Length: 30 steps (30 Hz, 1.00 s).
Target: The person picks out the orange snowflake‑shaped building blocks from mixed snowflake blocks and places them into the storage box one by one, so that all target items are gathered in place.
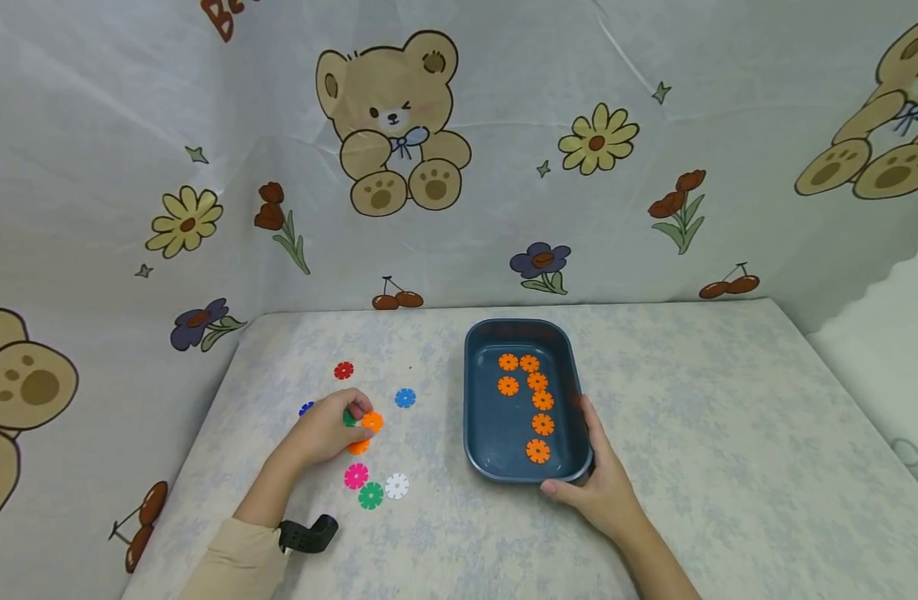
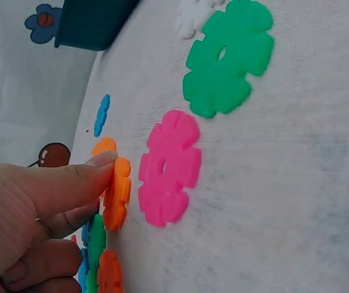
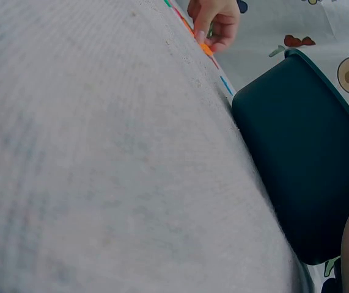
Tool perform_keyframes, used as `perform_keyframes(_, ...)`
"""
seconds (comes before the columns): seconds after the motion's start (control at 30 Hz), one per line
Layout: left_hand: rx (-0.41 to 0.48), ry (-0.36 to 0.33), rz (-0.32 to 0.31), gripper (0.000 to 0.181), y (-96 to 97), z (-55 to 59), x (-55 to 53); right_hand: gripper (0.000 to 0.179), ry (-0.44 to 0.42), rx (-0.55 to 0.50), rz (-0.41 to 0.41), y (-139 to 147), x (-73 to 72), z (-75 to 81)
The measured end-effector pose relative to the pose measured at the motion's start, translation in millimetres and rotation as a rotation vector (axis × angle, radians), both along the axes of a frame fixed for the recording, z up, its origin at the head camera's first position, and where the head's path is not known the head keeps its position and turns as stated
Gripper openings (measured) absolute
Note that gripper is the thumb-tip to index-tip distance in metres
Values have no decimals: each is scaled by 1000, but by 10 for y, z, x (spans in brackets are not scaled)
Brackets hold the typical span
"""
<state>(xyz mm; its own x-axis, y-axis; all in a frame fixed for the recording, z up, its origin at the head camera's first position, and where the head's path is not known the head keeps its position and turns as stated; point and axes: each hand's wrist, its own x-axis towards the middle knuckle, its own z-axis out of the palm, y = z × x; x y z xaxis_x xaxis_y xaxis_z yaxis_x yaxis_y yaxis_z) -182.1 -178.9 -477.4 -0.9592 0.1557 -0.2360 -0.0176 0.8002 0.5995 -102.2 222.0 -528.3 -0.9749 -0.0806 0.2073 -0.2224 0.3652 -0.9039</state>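
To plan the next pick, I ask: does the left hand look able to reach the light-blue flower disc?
Probably yes: the light-blue flower disc lies near the left hand, with bare tabletop around it, though that hand is pinching an orange flower disc.

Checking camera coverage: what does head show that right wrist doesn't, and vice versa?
Head only: orange flower-shaped plastic discs lying inside the dark blue-green rectangular plastic tray.
Right wrist only: the tray's outer wall seen broadside.
Both: the tray, the right hand holding it, the left hand pinching another orange disc.
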Motion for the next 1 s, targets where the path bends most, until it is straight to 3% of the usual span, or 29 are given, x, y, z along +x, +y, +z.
perform_keyframes(0.23, 26, 15, 4, 28, -5, -45, 26, 128, -9, -25, 14, 13, -5, -28)
perform_keyframes(0.43, 60, 47, -28, 17, -9, -71, 51, 128, -5, -30, 14, 12, -2, -30)
perform_keyframes(0.67, 183, 16, -70, 13, 2, -63, 47, 128, -5, -31, 19, 2, 0, -16)
perform_keyframes(0.87, 344, -20, -124, 12, 113, 100, -49, 128, -7, -24, 15, 3, -1, -10)
perform_keyframes(1.0, 327, -18, -174, 10, 310, 304, -151, 128, -7, -26, 12, 10, 2, -10)
